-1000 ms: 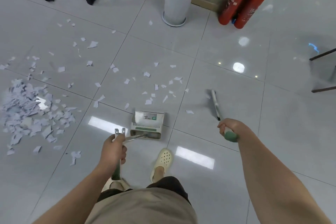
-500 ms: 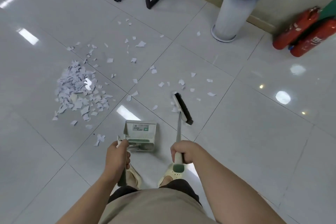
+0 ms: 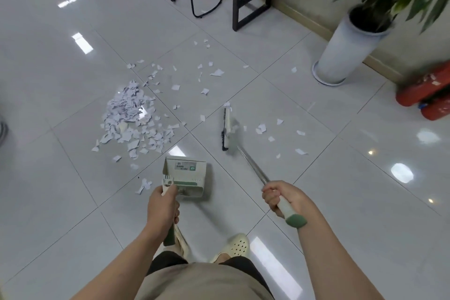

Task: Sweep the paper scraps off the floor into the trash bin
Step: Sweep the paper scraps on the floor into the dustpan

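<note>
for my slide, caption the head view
Right hand sweeps broom toward paper scraps; left hand holds dustpan.

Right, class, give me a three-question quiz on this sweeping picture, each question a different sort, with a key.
1. True or false: the left hand grips the dustpan handle.
2. Which side of the broom head does the big pile of scraps lie on? A left, B right, C behind the plant pot
3. Fill in: the right hand grips the broom's ____.

Key: 1 true; 2 A; 3 handle.
</note>
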